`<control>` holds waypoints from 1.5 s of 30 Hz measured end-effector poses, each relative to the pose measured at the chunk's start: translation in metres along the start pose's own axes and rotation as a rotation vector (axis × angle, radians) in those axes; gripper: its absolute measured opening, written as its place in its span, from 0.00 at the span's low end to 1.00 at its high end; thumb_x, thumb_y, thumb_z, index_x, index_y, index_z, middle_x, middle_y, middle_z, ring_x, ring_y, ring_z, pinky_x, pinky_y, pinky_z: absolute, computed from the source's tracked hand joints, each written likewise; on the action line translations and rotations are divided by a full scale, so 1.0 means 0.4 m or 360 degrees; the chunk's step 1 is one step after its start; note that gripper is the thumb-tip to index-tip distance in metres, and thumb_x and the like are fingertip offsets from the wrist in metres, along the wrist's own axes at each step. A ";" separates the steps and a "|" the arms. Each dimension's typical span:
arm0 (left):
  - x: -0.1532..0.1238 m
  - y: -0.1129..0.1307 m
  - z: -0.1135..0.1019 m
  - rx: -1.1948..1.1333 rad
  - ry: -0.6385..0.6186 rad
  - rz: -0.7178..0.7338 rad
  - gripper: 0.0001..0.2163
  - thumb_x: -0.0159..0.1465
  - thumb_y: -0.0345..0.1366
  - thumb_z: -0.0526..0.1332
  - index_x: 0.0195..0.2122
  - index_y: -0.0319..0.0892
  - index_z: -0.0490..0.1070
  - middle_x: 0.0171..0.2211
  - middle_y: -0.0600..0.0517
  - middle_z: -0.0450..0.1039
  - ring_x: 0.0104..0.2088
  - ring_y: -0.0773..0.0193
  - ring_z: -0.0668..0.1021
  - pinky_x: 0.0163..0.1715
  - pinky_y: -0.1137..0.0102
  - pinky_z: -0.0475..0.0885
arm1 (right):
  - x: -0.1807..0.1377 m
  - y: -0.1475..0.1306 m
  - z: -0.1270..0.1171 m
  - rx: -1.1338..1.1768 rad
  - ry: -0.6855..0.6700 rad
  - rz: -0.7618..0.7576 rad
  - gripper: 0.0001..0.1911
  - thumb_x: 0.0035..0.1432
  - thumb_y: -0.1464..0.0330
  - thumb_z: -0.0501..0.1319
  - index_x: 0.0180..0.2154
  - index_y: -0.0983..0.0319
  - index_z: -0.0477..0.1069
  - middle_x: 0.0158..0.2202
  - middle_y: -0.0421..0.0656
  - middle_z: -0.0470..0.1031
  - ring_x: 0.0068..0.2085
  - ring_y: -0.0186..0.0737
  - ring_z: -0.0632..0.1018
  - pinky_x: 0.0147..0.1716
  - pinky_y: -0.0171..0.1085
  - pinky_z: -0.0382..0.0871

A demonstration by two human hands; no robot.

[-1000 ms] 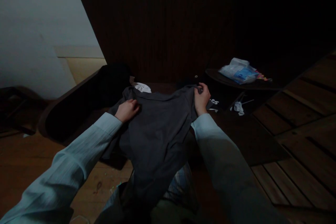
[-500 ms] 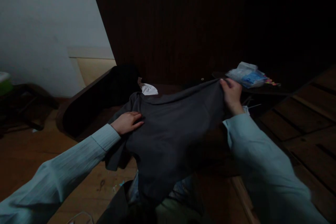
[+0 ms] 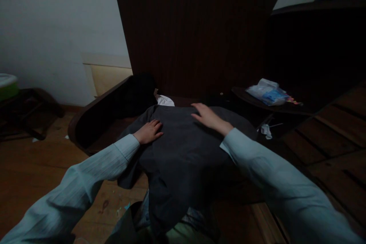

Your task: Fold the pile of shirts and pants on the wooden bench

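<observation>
Dark grey, soft-looking cloth garment (image 3: 180,143) lies spread across the centre of the frame, seemingly over a dark brown wooden worktop (image 3: 183,101), with its lower end drooping toward bottom centre. The left hand (image 3: 148,131) rests on it left of centre, fingers loosely out, gripping nothing. The right hand (image 3: 210,117) has its thumb wide, holding nothing either; can't tell if it's touching. I'd guess light, floppy, hard to damage but easy to wrinkle. I'd pinch the upper corners, tbh; grabbing mid-cloth probably just bunches it.
</observation>
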State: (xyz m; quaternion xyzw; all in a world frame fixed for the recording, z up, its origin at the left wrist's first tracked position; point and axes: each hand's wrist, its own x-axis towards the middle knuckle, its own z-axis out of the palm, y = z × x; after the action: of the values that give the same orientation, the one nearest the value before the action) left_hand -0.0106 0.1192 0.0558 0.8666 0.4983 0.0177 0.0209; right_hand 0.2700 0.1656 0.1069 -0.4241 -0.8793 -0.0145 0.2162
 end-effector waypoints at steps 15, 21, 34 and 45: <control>-0.196 -0.003 -0.061 0.0307 -0.0057 -0.0370 0.25 0.55 0.42 0.55 0.51 0.33 0.61 0.57 0.37 0.55 0.57 0.51 0.60 0.52 0.61 0.61 | -0.058 -0.046 0.184 0.0012 -0.0481 0.0027 0.30 0.60 0.53 0.40 0.59 0.61 0.51 0.62 0.47 0.48 0.62 0.44 0.51 0.58 0.47 0.46; -0.207 -0.039 -0.088 0.0430 -0.0249 -0.0613 0.13 0.57 0.36 0.51 0.41 0.40 0.65 0.46 0.44 0.68 0.45 0.56 0.72 0.37 0.67 0.69 | -0.091 -0.056 0.172 -0.0075 -0.0487 -0.0009 0.30 0.61 0.54 0.39 0.60 0.61 0.49 0.62 0.46 0.48 0.62 0.44 0.51 0.58 0.47 0.46; -0.098 -0.286 -0.164 -0.0437 0.0214 -0.1198 0.13 0.54 0.32 0.50 0.38 0.36 0.69 0.36 0.48 0.74 0.37 0.61 0.75 0.36 0.72 0.70 | -0.084 -0.008 0.046 -0.0276 -0.0911 0.0159 0.27 0.57 0.60 0.52 0.55 0.66 0.59 0.58 0.52 0.58 0.57 0.48 0.62 0.53 0.43 0.59; -0.018 -0.311 -0.180 -0.0526 0.0378 -0.1332 0.14 0.53 0.35 0.49 0.34 0.36 0.71 0.38 0.44 0.74 0.44 0.53 0.73 0.42 0.68 0.68 | -0.057 -0.103 0.157 0.0080 -0.0678 -0.0327 0.31 0.59 0.51 0.42 0.60 0.59 0.49 0.63 0.44 0.46 0.62 0.45 0.48 0.58 0.48 0.45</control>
State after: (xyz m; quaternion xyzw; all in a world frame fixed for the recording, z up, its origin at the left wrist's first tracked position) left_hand -0.1253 0.1768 0.1209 0.5681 0.7945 0.1861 0.1070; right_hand 0.2284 0.1357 0.0477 -0.3203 -0.9437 0.0753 0.0337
